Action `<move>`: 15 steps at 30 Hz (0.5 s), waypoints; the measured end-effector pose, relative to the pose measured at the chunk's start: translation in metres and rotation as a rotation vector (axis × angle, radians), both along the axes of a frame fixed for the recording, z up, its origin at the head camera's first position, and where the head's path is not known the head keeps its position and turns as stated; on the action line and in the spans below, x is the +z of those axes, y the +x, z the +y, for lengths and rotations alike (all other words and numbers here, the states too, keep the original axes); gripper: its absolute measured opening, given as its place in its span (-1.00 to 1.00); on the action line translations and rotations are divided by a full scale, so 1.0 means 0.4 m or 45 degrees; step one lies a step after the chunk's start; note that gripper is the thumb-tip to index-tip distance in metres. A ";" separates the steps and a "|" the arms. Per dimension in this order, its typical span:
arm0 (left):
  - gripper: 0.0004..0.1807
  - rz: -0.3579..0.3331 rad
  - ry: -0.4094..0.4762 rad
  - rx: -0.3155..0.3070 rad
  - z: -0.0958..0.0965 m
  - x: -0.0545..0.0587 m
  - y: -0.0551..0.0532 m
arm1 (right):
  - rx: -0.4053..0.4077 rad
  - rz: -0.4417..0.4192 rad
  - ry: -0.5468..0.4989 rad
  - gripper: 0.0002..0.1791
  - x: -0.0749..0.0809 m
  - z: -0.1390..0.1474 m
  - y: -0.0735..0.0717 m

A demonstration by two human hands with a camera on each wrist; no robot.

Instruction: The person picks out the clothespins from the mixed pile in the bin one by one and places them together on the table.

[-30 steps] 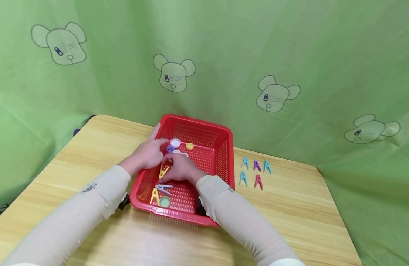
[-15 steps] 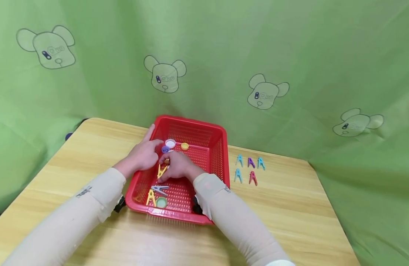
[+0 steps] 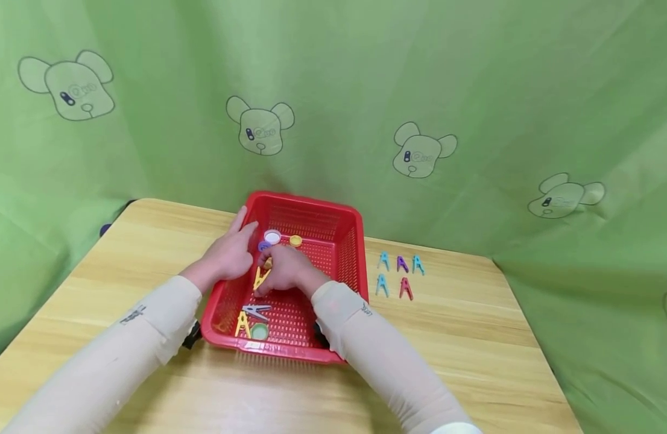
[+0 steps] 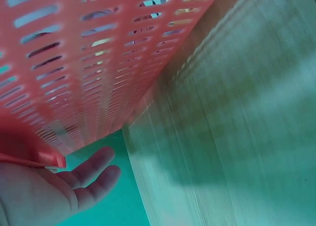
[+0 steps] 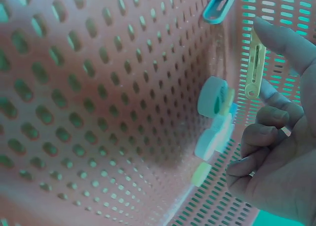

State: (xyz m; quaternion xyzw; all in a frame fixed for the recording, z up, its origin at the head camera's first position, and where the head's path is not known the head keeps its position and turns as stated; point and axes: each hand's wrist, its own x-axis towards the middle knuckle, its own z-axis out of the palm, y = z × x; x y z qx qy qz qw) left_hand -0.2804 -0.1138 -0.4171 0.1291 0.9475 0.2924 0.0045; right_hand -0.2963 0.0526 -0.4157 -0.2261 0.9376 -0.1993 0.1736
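My left hand (image 3: 228, 253) holds the left rim of the red perforated basket (image 3: 362, 259), thumb inside and fingers outside. In the left wrist view, two fingers (image 4: 94, 179) reach out past the rim, apart from the wall. Inside the basket, my right hand (image 3: 287, 269) pinches a yellow clothespin (image 5: 256, 67) between thumb and a fingertip. Nearer me in the basket lie a grey clothespin (image 3: 256, 311), another yellow clothespin (image 3: 243, 325) and a green bottle cap (image 3: 259, 331). White (image 3: 272, 237), purple (image 3: 264, 246) and yellow (image 3: 295, 241) caps lie farther back.
Right of the basket, several clothespins stand in two rows on the wooden table (image 3: 453, 337): blue ones (image 3: 382, 286), a purple one (image 3: 401, 264) and a red one (image 3: 406, 288). A green curtain (image 3: 333, 72) hangs behind the table.
The whole scene has shifted left as the head view turned. My right hand keeps its pinch on the yellow clothespin, and my left hand stays at the basket's rim.
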 end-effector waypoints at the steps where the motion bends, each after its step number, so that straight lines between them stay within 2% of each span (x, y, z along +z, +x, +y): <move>1: -0.25 0.001 -0.001 -0.001 -0.001 -0.001 0.000 | 0.004 0.005 0.003 -0.44 0.003 -0.001 0.001; 9: -0.19 -0.006 -0.017 0.004 -0.002 0.000 0.002 | -0.003 0.044 -0.012 -0.41 0.041 0.006 0.004; 15: -0.24 -0.033 -0.005 0.014 0.000 0.004 0.005 | -0.050 0.069 -0.032 -0.39 0.078 0.016 -0.001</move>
